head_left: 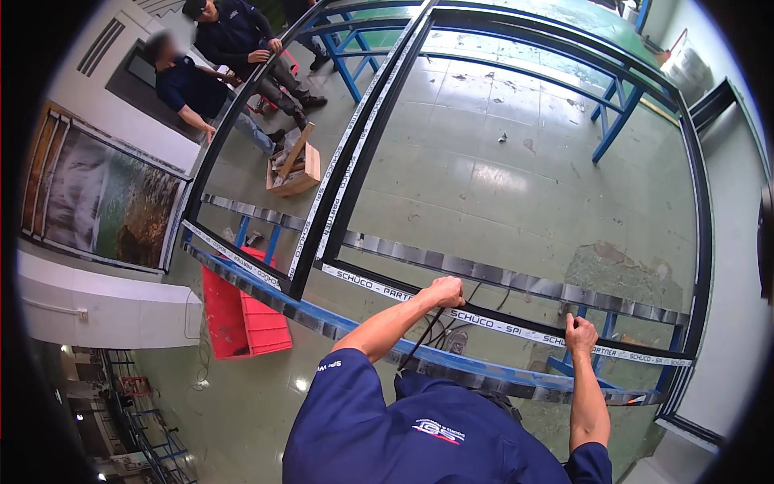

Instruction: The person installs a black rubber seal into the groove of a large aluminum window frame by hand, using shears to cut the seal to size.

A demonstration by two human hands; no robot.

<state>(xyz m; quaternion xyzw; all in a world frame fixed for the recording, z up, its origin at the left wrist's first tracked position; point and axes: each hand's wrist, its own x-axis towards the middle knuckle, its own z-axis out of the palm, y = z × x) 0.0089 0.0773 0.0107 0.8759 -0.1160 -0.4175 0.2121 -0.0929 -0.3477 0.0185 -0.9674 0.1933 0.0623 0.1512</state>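
Observation:
A large black frame (516, 316) with white printed tape along its edges lies across blue supports. My left hand (446, 293) is closed on the near bar of this frame, left of the middle. Farther right, my right hand (580, 333) has its fingers closed at the same bar, beside the tape. A thin dark strip or cord (421, 339) hangs down from near my left hand; whether that hand holds it too cannot be made out. Both forearms reach over a blue padded rail (468, 367).
Two people (189, 89) (234, 40) stand at the far left, with hands on the frame. A wooden box (294, 173) sits on the floor beyond the frame. Red crates (262, 323) lie below the left corner. Blue trestle legs (613, 121) stand at the far right.

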